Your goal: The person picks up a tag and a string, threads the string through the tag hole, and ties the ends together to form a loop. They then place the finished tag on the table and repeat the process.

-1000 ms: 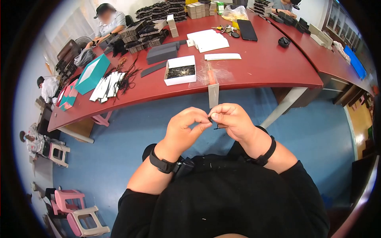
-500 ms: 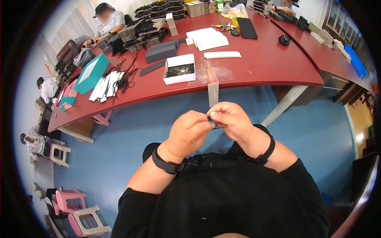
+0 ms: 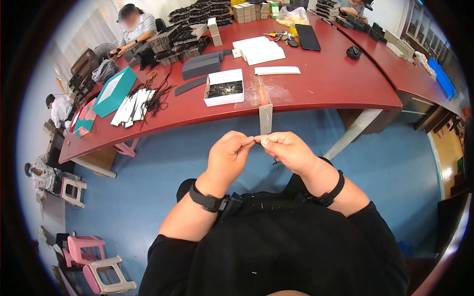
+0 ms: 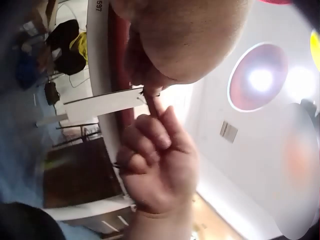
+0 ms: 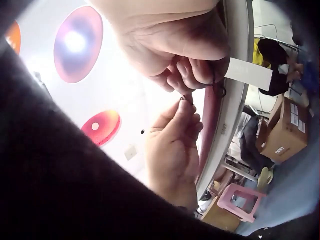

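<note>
Both hands meet in front of the table edge in the head view, fingertips nearly touching. My left hand (image 3: 228, 157) pinches one end of a thin black cord (image 5: 222, 91) between thumb and forefinger. Thumb and forefinger of my right hand (image 3: 291, 152) pinch the cord close beside it, and a small loop of it hangs below the curled right fingers in the right wrist view. Most of the cord is hidden by the fingers. Just beyond the hands, a pale strip (image 3: 265, 120) juts from the table edge, under orange tape (image 3: 262, 96).
On the red table (image 3: 335, 74) stand a white box (image 3: 224, 100) of black pieces, white cards (image 3: 259, 51), dark grey boxes (image 3: 201, 66), a phone (image 3: 307, 37) and white tags (image 3: 132, 109) with black cords. Other people sit farther off. Plastic stools (image 3: 111, 276) stand at left.
The left hand turned over the fingertips half a second ago, then turned back. Both hands' fingertips are now slightly higher, with the left fingers drawn a little left. The right hand keeps its pinch.
</note>
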A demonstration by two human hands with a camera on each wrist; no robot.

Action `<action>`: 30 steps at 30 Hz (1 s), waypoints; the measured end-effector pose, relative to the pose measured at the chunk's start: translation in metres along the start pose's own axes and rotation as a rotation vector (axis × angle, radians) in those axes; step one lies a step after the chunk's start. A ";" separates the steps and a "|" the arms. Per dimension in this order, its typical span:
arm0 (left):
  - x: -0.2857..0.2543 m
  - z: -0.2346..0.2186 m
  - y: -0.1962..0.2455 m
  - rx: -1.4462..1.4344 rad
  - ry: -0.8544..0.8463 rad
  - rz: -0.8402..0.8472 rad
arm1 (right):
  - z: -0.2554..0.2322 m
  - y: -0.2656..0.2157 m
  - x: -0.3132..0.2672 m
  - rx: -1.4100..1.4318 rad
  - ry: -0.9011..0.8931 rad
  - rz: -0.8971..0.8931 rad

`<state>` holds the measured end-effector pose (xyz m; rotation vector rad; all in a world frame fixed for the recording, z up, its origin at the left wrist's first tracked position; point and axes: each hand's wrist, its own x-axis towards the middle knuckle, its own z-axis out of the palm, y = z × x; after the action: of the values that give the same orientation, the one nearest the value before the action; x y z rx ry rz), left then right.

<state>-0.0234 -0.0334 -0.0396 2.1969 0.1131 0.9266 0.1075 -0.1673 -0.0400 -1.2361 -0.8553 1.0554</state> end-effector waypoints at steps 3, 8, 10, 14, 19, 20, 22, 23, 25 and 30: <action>0.001 0.005 -0.006 0.027 0.056 0.119 | 0.000 -0.007 -0.002 -0.055 -0.003 0.012; 0.017 0.009 -0.011 -1.006 0.019 -0.291 | -0.024 -0.019 0.001 0.150 0.117 -0.229; 0.025 0.012 -0.013 -1.392 -0.073 -0.312 | -0.036 -0.019 0.009 0.276 0.207 -0.291; 0.046 0.001 -0.046 -1.352 -0.140 -0.149 | -0.041 -0.022 0.018 0.515 0.145 -0.417; 0.038 -0.015 -0.041 -0.642 -0.188 -0.155 | -0.041 -0.007 0.028 0.511 0.151 -0.441; 0.034 -0.017 -0.039 -0.642 -0.189 -0.155 | -0.039 -0.006 0.027 0.511 0.152 -0.441; 0.024 -0.018 -0.034 -0.503 -0.192 -0.234 | -0.029 -0.008 0.022 0.444 0.125 -0.508; 0.021 -0.020 -0.029 -0.438 -0.211 -0.283 | -0.028 -0.005 0.023 0.434 0.138 -0.479; 0.015 -0.023 -0.034 -0.210 -0.253 -0.287 | -0.028 0.011 0.029 0.391 0.133 -0.492; -0.008 -0.022 -0.047 -0.262 -0.241 -0.270 | -0.028 0.053 0.035 0.114 0.511 -0.408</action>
<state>-0.0350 0.0106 -0.0652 1.9713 0.1596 0.4928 0.1359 -0.1421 -0.0976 -1.1032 -0.6011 0.4237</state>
